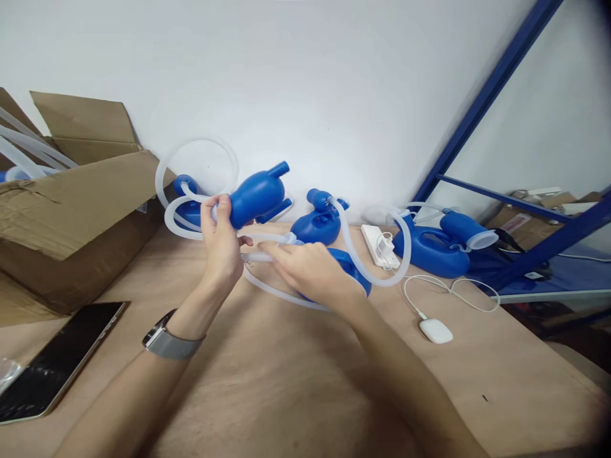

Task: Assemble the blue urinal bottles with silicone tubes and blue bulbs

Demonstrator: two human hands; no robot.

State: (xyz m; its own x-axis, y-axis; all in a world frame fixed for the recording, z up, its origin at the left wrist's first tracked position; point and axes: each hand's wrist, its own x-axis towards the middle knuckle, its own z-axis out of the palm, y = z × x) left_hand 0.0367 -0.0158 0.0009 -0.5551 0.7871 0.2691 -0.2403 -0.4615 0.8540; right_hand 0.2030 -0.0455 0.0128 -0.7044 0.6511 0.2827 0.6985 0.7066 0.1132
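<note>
My left hand (220, 240) is closed around the lower end of a blue plastic urinal funnel (258, 198), held up with its narrow spout pointing up and right. Below and to the right, my right hand (312, 270) pinches the end of a translucent white tube (258, 256), apart from the funnel. A blue urinal bottle (351, 270) lies behind my right hand, partly hidden by it. Farther back stands another blue bottle (315, 228) with a tube (351, 242) curving off to the right. A looped tube (198, 138) rises behind my left hand, near a blue bottle (186, 213) at the wall.
An open cardboard box (95, 210) with tubes stands at left, a phone (57, 366) before it. On the right are a blue bottle with funnel (429, 251), a power strip (377, 247) and a white corded device (436, 331). A blue metal rack (477, 108) borders the wooden table (267, 394).
</note>
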